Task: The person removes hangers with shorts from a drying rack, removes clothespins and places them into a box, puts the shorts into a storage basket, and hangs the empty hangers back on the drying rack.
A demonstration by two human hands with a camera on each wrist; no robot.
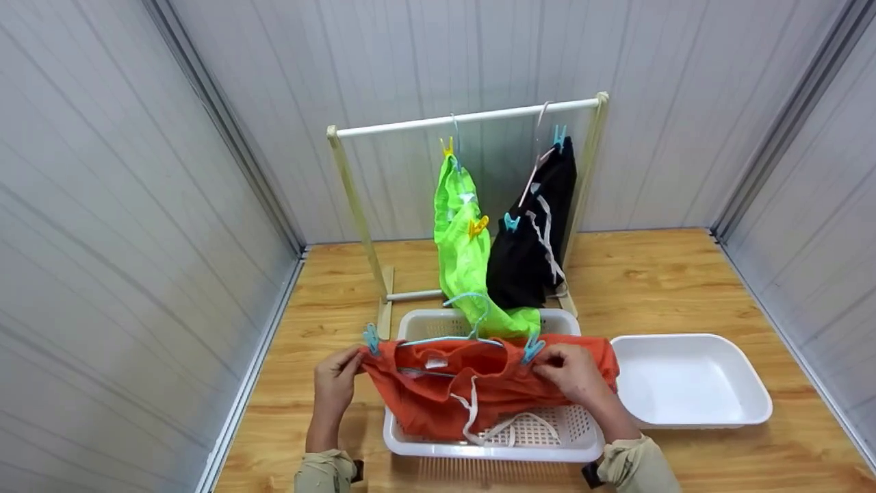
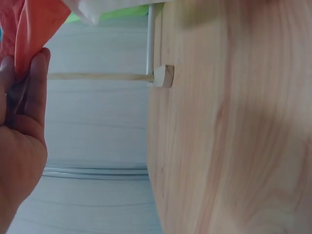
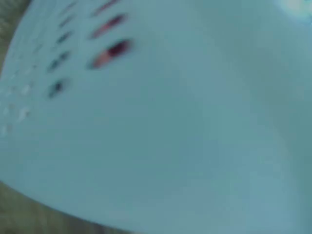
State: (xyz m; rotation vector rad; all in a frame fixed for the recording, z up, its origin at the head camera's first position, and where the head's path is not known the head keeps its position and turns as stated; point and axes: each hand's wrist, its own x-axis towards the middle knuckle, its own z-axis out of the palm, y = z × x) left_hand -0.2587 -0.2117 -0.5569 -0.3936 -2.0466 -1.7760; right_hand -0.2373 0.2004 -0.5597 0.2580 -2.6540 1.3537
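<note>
Orange drawstring shorts [image 1: 438, 394] are spread over a white perforated basket [image 1: 493, 452], with a light blue hanger [image 1: 472, 301] inside the waistband. Blue clothespins clip the waistband at both ends, a left clothespin [image 1: 371, 339] and a right clothespin [image 1: 532, 348]. My left hand [image 1: 335, 383] pinches the waistband's left corner between thumb and fingers; the left wrist view shows this hand [image 2: 24, 107] gripping the orange cloth [image 2: 36, 29]. Beside the right clothespin, my right hand [image 1: 575, 373] pinches the cloth. Only the basket's blurred wall [image 3: 161, 131] fills the right wrist view.
Behind the basket stands a drying rack [image 1: 472, 118]. Green shorts [image 1: 458, 239] hang on it with yellow clothespins, and black shorts [image 1: 523, 260] with blue ones. A white tub [image 1: 691, 376] sits right of the basket on the wood-grain surface [image 1: 657, 287]. Panel walls enclose the sides.
</note>
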